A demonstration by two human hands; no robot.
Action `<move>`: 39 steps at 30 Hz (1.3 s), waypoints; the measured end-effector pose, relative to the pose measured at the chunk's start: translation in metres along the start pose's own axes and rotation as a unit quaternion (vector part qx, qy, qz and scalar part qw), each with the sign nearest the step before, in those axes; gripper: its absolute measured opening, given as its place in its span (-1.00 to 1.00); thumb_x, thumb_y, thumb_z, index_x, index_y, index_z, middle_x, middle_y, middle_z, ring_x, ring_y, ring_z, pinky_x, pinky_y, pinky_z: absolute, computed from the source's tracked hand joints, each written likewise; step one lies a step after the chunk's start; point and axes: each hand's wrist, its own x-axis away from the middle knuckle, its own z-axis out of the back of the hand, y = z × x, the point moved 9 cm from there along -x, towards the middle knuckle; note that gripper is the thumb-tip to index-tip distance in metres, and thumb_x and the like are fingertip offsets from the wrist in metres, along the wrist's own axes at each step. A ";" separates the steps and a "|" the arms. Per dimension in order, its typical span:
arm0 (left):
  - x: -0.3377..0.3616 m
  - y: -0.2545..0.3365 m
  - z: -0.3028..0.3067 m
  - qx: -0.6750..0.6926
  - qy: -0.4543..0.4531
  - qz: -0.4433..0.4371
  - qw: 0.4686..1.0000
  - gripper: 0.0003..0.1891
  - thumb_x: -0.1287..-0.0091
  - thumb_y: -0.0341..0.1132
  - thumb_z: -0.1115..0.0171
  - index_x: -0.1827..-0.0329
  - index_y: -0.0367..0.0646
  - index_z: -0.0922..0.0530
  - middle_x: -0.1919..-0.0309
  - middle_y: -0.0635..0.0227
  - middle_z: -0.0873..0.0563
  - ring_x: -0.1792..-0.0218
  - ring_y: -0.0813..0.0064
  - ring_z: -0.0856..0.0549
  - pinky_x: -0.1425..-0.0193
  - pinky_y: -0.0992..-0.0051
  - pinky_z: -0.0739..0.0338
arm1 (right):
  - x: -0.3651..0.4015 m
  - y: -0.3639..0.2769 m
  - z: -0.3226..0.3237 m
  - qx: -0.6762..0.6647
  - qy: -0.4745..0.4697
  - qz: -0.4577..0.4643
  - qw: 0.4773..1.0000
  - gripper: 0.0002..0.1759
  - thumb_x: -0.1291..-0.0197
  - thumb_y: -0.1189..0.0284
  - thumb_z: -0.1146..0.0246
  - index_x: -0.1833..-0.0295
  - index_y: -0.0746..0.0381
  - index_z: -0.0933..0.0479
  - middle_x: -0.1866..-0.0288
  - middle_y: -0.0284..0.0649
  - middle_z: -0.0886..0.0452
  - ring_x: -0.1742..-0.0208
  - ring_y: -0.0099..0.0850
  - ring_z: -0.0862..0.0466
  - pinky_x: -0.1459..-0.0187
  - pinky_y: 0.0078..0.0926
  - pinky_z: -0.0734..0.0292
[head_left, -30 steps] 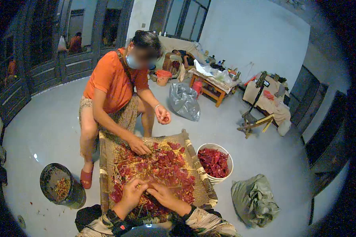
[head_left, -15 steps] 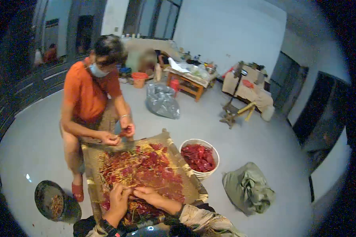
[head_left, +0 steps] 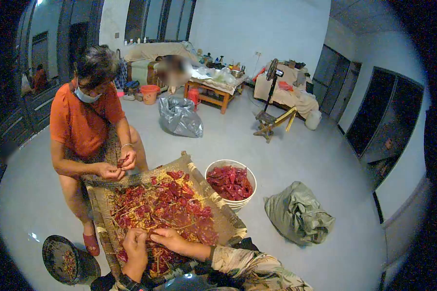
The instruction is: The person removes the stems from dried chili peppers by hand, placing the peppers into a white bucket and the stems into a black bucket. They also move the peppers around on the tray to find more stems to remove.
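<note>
My left hand (head_left: 135, 248) and my right hand (head_left: 172, 240) are close together over the near part of a woven tray (head_left: 223, 212). The fingers of both are closed in a pinch, and what they hold is too small to make out. Dried red peppers (head_left: 179, 191), yellow seeds and stems lie spread on the tray. Across it a person in an orange shirt (head_left: 87, 119) and a face mask pinches a dark red piece between both hands.
A white bucket (head_left: 230, 206) of red peppers stands right of the tray, with a green sack (head_left: 298, 216) further right. A black bucket (head_left: 58, 252) is at lower left. Behind are a grey plastic bag (head_left: 180, 118), a low table (head_left: 211, 100) and a fan (head_left: 273, 72).
The whole view has shifted, so the room and the person appear further left. My hands remain close together over the tray, and the person's head is bent over their hands.
</note>
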 end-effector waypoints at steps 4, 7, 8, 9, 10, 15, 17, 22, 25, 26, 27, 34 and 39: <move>0.001 -0.019 -0.001 0.069 0.001 0.080 0.994 -0.91 -0.23 -0.42 -0.16 0.39 -0.26 -0.49 0.50 0.36 -0.58 0.46 0.52 -0.54 0.36 0.50 -0.42 | 0.000 0.000 0.000 0.008 0.023 0.036 0.999 -0.75 -0.35 0.33 -0.11 0.20 0.32 -0.49 0.35 -0.47 -0.47 0.25 -0.68 -0.43 0.16 -0.65 -0.41; 0.003 -0.022 -0.002 0.113 -0.017 0.154 0.981 -0.90 -0.26 -0.40 -0.16 0.41 -0.20 -0.48 0.54 0.46 -0.53 0.56 0.65 -0.46 0.50 0.60 -0.32 | 0.005 -0.013 -0.005 0.047 0.029 0.059 0.997 -0.74 -0.36 0.32 -0.10 0.23 0.32 -0.48 0.39 -0.47 -0.45 0.27 -0.68 -0.42 0.20 -0.63 -0.41; 0.003 -0.022 -0.003 0.123 -0.023 0.173 0.977 -0.90 -0.26 -0.40 -0.17 0.41 -0.18 -0.48 0.55 0.49 -0.51 0.59 0.69 -0.43 0.55 0.63 -0.28 | 0.007 -0.020 -0.006 0.064 0.029 0.061 0.996 -0.74 -0.36 0.31 -0.09 0.24 0.32 -0.47 0.40 -0.47 -0.44 0.27 -0.67 -0.41 0.22 -0.62 -0.40; 0.004 -0.025 -0.004 0.154 -0.030 0.189 0.969 -0.90 -0.26 -0.40 -0.17 0.42 -0.16 -0.47 0.56 0.50 -0.51 0.62 0.70 -0.40 0.58 0.64 -0.24 | 0.008 -0.024 -0.005 0.075 0.031 0.070 0.994 -0.73 -0.36 0.31 -0.09 0.24 0.32 -0.48 0.41 -0.45 -0.45 0.29 -0.66 -0.41 0.25 -0.60 -0.40; 0.005 -0.029 -0.006 0.184 -0.035 0.204 0.961 -0.90 -0.25 -0.40 -0.17 0.43 -0.15 -0.47 0.57 0.50 -0.50 0.65 0.72 -0.37 0.61 0.65 -0.21 | 0.009 -0.026 -0.005 0.086 0.031 0.079 0.993 -0.73 -0.35 0.30 -0.09 0.25 0.31 -0.48 0.42 -0.43 -0.45 0.30 -0.65 -0.41 0.27 -0.58 -0.39; 0.013 -0.044 -0.019 0.356 -0.055 0.307 0.881 -0.90 -0.27 -0.39 -0.16 0.43 -0.12 -0.48 0.61 0.51 -0.49 0.72 0.72 -0.27 0.66 0.67 -0.10 | 0.016 -0.069 -0.013 0.191 0.020 0.116 0.974 -0.70 -0.33 0.28 -0.10 0.26 0.32 -0.49 0.45 -0.25 -0.52 0.39 -0.49 -0.47 0.33 -0.45 -0.39; 0.015 -0.042 -0.023 0.396 -0.065 0.327 0.856 -0.87 -0.28 -0.35 -0.17 0.43 -0.13 -0.48 0.60 0.53 -0.48 0.70 0.72 -0.28 0.65 0.67 -0.10 | 0.019 -0.069 -0.013 0.180 0.030 0.075 0.980 -0.69 -0.30 0.25 -0.12 0.21 0.32 -0.52 0.40 -0.18 -0.55 0.34 -0.44 -0.51 0.27 -0.44 -0.41; 0.020 -0.044 -0.033 0.486 -0.136 0.346 0.791 -0.87 -0.33 -0.34 -0.14 0.39 -0.13 -0.48 0.57 0.55 -0.47 0.66 0.75 -0.30 0.63 0.66 -0.13 | 0.017 -0.069 -0.012 0.287 0.022 0.088 0.954 -0.74 -0.28 0.33 -0.13 0.21 0.35 -0.52 0.41 -0.14 -0.52 0.34 -0.38 -0.52 0.26 -0.45 -0.41; 0.025 -0.048 -0.037 0.529 -0.151 0.352 0.757 -0.90 -0.36 -0.36 -0.10 0.34 -0.10 -0.49 0.56 0.57 -0.47 0.63 0.76 -0.32 0.58 0.68 -0.16 | 0.016 -0.061 -0.009 0.275 0.035 0.117 0.954 -0.79 -0.24 0.39 -0.15 0.28 0.35 -0.50 0.45 -0.11 -0.47 0.38 -0.31 -0.50 0.30 -0.42 -0.39; 0.026 -0.049 -0.037 0.538 -0.139 0.351 0.753 -0.92 -0.37 -0.34 -0.10 0.31 -0.09 -0.50 0.53 0.59 -0.49 0.60 0.76 -0.34 0.55 0.70 -0.17 | 0.017 -0.057 -0.006 0.296 0.037 0.121 0.947 -0.78 -0.23 0.38 -0.18 0.27 0.36 -0.51 0.39 -0.08 -0.52 0.34 -0.25 -0.53 0.27 -0.38 -0.43; 0.028 -0.049 -0.035 0.535 -0.111 0.368 0.753 -0.93 -0.36 -0.35 -0.11 0.30 -0.10 -0.50 0.55 0.59 -0.47 0.63 0.75 -0.32 0.57 0.68 -0.17 | 0.019 -0.052 -0.003 0.317 0.042 0.126 0.939 -0.76 -0.21 0.37 -0.20 0.25 0.38 -0.53 0.34 -0.05 -0.56 0.29 -0.19 -0.57 0.24 -0.35 -0.46; 0.028 -0.035 -0.026 0.542 -0.024 0.343 0.767 -0.93 -0.36 -0.33 -0.12 0.26 -0.10 -0.51 0.51 0.56 -0.51 0.60 0.75 -0.34 0.54 0.65 -0.24 | 0.022 -0.096 -0.029 0.397 0.059 0.250 0.881 -0.87 -0.14 0.53 -0.19 0.27 0.40 -0.51 0.36 0.02 -0.54 0.34 -0.06 -0.55 0.32 -0.29 -0.45; 0.027 -0.059 -0.029 0.567 -0.011 0.299 0.768 -0.94 -0.32 -0.38 -0.12 0.23 -0.13 -0.51 0.37 0.49 -0.60 0.48 0.74 -0.47 0.43 0.71 -0.35 | 0.031 -0.115 -0.048 0.488 0.072 0.352 0.795 -0.84 -0.10 0.58 -0.21 0.21 0.46 -0.50 0.34 0.08 -0.55 0.30 0.00 -0.57 0.26 -0.24 -0.50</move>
